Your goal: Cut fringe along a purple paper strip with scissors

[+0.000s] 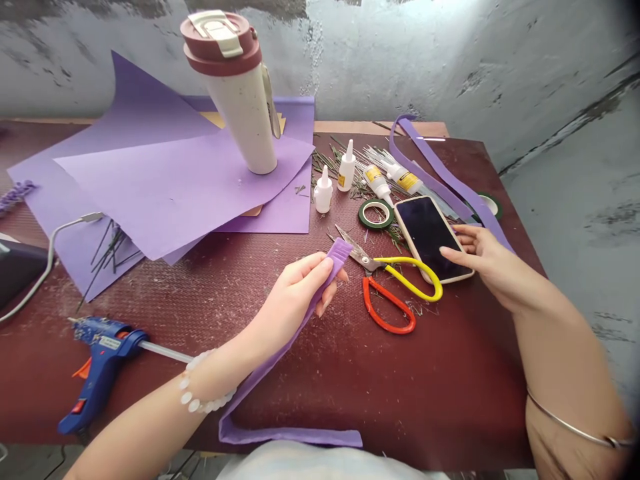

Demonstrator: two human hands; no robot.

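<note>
A long purple paper strip [291, 347] is pinched near its end between the thumb and fingers of my left hand [300, 293]. Fine crosswise lines mark that end, and the rest trails down and folds along the table's front edge. Scissors [367, 263] with one yellow and one red handle lie just right of this hand, their blades partly open. At the right edge of a phone [425, 230] with a dark screen is my right hand [483, 260]. Its thumb reaches over the screen, apart from the fingers; whether it touches the phone I cannot tell.
Green tape [376, 215], small glue bottles [323, 193] and thin wires lie behind the scissors. More purple strips [450, 180] lie at the back right. A tumbler [240, 107] stands on purple sheets [190, 193]. A blue glue gun [103, 363] lies at front left.
</note>
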